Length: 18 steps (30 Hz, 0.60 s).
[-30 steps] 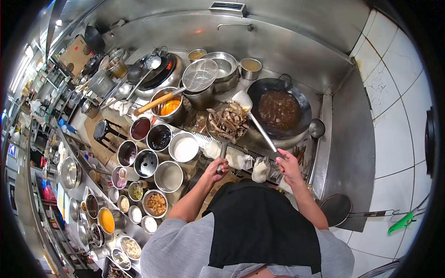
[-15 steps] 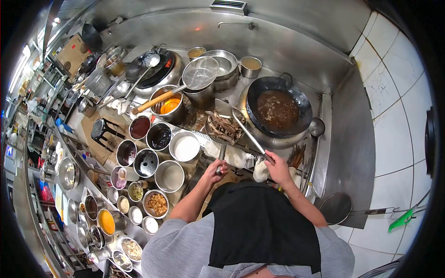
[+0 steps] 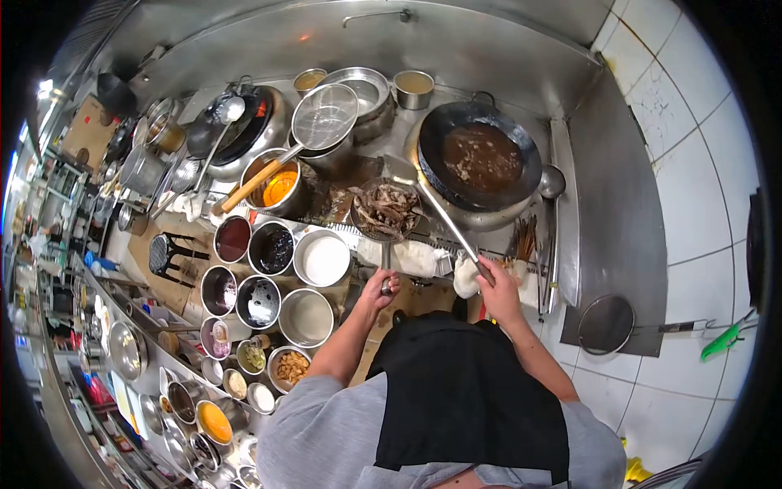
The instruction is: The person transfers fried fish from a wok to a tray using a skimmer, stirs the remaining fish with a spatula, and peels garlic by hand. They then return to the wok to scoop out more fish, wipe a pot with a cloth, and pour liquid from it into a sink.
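Observation:
My left hand [image 3: 380,288] is closed round the short handle of a strainer [image 3: 386,253], whose bowl is heaped with dark brown meat pieces [image 3: 386,210]. In my right hand [image 3: 498,287] is the long metal handle of a spatula [image 3: 450,220]; its flat blade lies just beyond the meat, near the left side of the wok. The black wok [image 3: 481,156] rests on the right burner and holds brown liquid with small bits in it. White cloths [image 3: 414,256] lie along the stove's front edge, between my hands.
A wire skimmer with a wooden handle [image 3: 262,178] lies across pots at the left. Metal containers of sauces [image 3: 233,238] and white powder [image 3: 322,257] stand left of my left arm. A ladle [image 3: 551,182] rests right of the wok. A round sieve [image 3: 606,324] hangs at the right.
The camera view has shifted, moving the stove up and left in the picture. The spatula blade has drawn away from the meat toward the wok's side.

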Each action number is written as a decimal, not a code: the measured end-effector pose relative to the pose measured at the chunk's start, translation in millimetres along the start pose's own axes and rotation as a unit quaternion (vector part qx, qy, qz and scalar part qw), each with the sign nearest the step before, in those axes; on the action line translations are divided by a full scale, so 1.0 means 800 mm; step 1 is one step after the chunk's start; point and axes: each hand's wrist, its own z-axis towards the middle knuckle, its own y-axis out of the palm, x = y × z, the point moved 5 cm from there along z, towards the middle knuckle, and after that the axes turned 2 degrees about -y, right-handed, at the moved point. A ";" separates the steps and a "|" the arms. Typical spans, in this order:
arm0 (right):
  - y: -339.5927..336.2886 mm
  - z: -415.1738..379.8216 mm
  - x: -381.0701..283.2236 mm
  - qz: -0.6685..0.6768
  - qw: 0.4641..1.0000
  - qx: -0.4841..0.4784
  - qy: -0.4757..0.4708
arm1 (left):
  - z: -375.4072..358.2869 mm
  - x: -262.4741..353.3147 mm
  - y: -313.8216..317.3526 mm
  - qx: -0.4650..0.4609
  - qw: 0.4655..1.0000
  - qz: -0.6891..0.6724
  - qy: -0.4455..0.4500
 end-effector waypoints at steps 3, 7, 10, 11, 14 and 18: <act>-0.020 -0.018 0.014 0.054 0.991 0.024 0.118 | 0.015 0.012 -0.007 -0.001 0.999 0.016 -0.035; -0.065 -0.054 0.039 0.058 0.980 0.145 0.127 | 0.023 0.012 -0.006 0.020 0.996 0.080 -0.038; -0.096 -0.089 0.080 0.039 0.968 0.216 0.122 | 0.015 0.017 0.002 0.082 0.986 0.147 -0.011; -0.103 -0.104 0.095 0.030 0.963 0.233 0.133 | 0.014 0.018 0.000 0.123 0.977 0.174 0.000; -0.115 -0.147 0.137 0.022 0.942 0.266 0.202 | -0.013 0.030 0.017 0.232 0.900 0.343 0.139; -0.102 -0.185 0.221 0.008 0.931 0.251 0.267 | -0.036 0.057 0.020 0.260 0.736 0.543 0.308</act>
